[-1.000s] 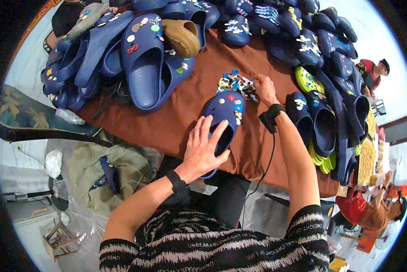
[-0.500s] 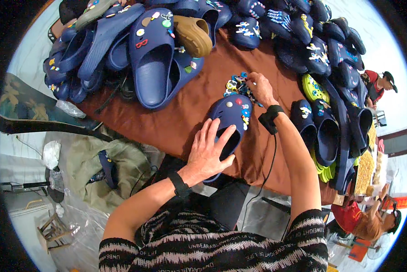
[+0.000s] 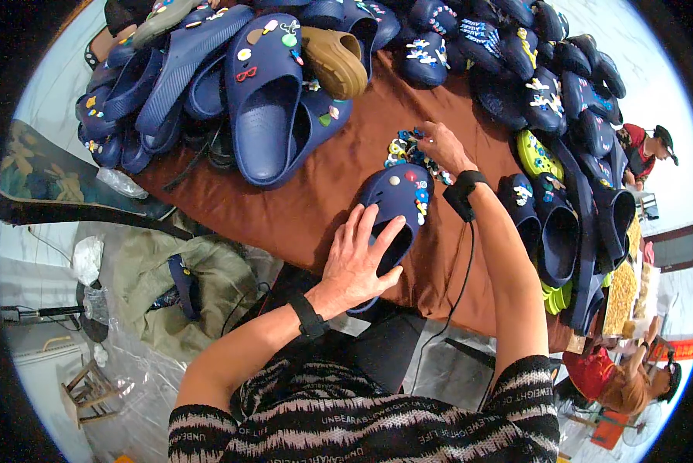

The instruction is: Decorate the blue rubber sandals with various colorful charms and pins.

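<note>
A navy clog [image 3: 395, 189] lies at the table's near edge, its toe pointing away from me. Several small charms in white, red, yellow and blue sit on its upper. My left hand [image 3: 354, 266] grips the clog around its opening, fingers over the upper and thumb toward the far side of the heel. Just beyond the toe is a small heap of loose shoe charms [image 3: 399, 148] in blue, white, yellow and black. My right hand [image 3: 445, 148] is at the heap's right side with its fingertips pinched among the charms; what they hold is too small to make out.
Piled navy clogs [image 3: 265, 116] with charms fill the table's back left, beside a tan clog [image 3: 333, 62]. More dark clogs [image 3: 543, 96] and a lime clog [image 3: 538, 154] line the right. A cable [image 3: 464, 285] hangs from my right wrist. People sit at far right.
The view has shifted slightly. My right hand's fingers stay at the charm heap with a small movement, and my left hand keeps its hold on the clog.
</note>
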The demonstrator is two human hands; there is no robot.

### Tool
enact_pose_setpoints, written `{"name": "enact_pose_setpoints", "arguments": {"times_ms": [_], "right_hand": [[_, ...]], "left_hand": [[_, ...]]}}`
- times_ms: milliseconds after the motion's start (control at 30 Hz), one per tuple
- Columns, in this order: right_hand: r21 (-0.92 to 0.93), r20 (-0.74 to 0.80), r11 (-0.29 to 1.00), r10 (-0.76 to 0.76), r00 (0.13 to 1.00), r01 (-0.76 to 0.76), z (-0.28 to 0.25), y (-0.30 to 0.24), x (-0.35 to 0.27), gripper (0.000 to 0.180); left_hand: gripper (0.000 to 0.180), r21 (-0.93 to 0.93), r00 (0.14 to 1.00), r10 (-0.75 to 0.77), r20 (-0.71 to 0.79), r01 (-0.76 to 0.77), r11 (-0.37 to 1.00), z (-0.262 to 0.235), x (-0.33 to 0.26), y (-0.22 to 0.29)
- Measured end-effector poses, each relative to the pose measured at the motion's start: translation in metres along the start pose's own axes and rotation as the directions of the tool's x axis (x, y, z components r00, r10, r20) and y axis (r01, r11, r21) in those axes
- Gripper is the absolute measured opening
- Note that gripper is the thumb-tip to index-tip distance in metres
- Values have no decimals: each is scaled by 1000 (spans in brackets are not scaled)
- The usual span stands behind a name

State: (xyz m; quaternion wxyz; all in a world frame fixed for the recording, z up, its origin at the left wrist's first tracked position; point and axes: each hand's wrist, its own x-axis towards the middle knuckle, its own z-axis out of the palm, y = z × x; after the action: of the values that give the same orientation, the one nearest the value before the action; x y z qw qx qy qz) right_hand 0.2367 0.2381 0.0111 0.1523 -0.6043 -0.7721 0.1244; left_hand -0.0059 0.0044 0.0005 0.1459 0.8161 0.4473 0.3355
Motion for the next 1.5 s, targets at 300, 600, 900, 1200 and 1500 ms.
{"name": "enact_pose_setpoints", "arguments": {"times_ms": [300, 600, 900, 1200, 1500], "right_hand": [[410, 54, 890, 193, 980, -198, 4, 15, 4, 28], [446, 29, 870, 220, 975, -209, 5, 30, -6, 21], [186, -132, 976, 142, 981, -116, -6, 1, -18, 23], [430, 50, 902, -65, 997, 38, -41, -75, -85, 15], [247, 3, 944, -226, 974, 218, -23, -109, -100, 17]], "left_hand": [[93, -17, 1000, -5, 7, 5, 1000, 2, 1, 1], [91, -4, 1000, -6, 6, 6, 1000, 0, 0, 2], [88, -8, 1000, -7, -1, 6, 1000, 0, 2, 3], [88, -38, 1000, -22, 8, 22, 999, -3, 3, 4], [88, -32, 995, -15, 95, 18, 999, -16, -1, 10]]}}
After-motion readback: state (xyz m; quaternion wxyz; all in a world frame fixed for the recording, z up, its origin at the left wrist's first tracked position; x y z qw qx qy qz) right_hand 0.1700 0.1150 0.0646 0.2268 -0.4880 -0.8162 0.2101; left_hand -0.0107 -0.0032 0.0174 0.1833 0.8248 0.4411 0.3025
